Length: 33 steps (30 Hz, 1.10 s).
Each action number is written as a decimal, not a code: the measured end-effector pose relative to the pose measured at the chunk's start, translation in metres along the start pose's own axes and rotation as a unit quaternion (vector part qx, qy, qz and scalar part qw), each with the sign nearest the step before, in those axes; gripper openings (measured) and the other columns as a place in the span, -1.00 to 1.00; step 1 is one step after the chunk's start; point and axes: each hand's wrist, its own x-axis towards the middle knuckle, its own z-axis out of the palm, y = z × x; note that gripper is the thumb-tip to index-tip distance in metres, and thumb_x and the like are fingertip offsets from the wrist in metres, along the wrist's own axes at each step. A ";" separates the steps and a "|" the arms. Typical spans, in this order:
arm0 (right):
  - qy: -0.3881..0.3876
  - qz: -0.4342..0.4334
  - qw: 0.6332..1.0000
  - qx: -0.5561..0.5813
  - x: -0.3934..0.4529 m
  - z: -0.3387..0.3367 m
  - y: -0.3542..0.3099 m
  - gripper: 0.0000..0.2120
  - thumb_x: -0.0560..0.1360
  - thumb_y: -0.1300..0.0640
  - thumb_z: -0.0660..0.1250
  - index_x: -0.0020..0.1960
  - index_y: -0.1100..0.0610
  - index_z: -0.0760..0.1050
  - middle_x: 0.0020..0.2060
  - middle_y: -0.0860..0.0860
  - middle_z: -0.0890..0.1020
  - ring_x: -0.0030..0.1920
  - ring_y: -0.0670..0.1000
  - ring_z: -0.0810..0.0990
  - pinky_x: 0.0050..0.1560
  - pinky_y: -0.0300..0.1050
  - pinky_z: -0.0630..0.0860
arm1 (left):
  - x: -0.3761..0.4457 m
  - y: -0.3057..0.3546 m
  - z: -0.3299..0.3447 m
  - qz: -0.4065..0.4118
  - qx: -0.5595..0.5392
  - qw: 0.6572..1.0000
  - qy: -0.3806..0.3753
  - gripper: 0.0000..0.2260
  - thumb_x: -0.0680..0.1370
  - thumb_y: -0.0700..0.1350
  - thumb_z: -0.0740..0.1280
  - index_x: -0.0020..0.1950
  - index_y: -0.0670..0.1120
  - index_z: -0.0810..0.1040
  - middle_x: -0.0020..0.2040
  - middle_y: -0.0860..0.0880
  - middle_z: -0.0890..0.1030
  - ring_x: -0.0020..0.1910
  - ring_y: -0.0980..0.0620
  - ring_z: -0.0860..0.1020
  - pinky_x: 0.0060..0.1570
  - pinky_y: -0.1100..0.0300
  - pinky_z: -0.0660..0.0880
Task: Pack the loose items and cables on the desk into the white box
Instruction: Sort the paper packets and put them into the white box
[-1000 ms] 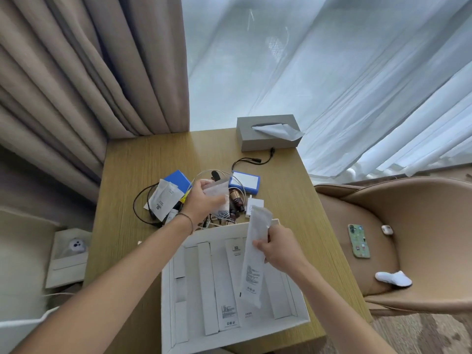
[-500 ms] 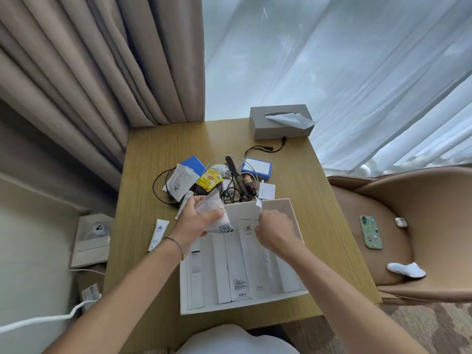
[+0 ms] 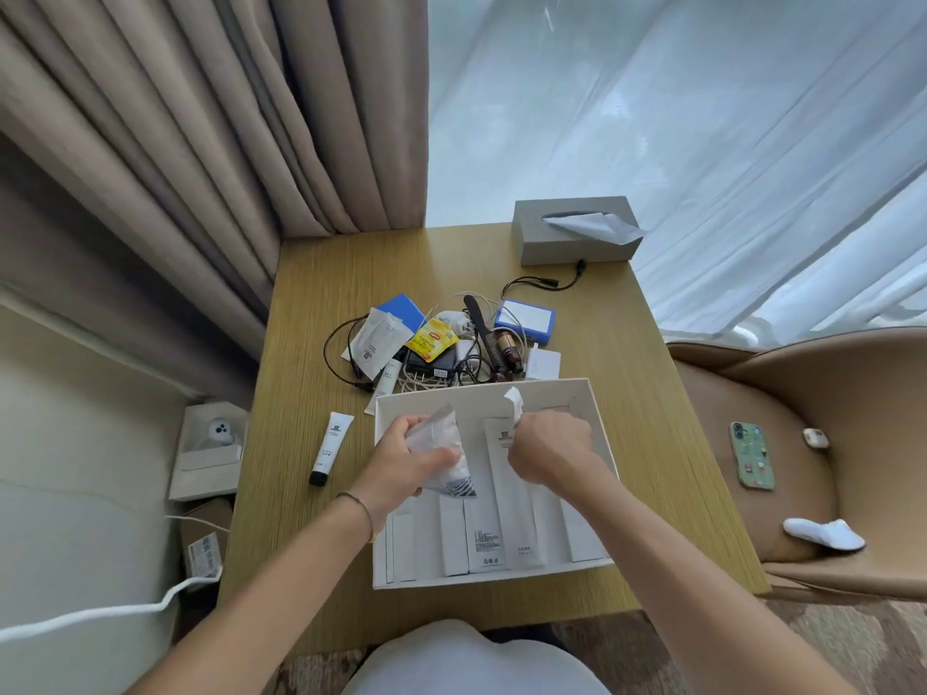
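The white box lies open on the desk's near half, with several white packets laid side by side in it. My left hand hovers over its left part, closed on a crumpled white packet. Over the box's middle, my right hand grips a long white sachet whose top sticks up above the fist. Behind the box sits a pile of loose items: black cables, a yellow tea bag, a black comb, small brown bottles, white packets.
A white tube lies left of the box. A blue power bank and a grey tissue box sit at the desk's back right. On the chair at right are a phone and an earbud case. Curtains hang behind.
Both hands have come down from the pile into the box. My left hand carried its packet back over the box; the right hand lowered the long sachet among the packed ones.
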 end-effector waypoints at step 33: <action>0.011 -0.060 0.991 0.115 0.006 0.061 0.021 -0.71 0.52 0.20 0.22 0.21 0.10 0.55 0.08 0.12 0.66 0.07 0.20 0.63 -0.08 -0.03 0.54 | 0.023 -0.043 0.055 -0.054 0.240 0.964 -0.097 -0.63 0.49 -0.06 0.45 0.23 0.00 0.41 0.06 -0.07 0.56 -0.05 -0.04 0.62 -0.19 0.04 0.68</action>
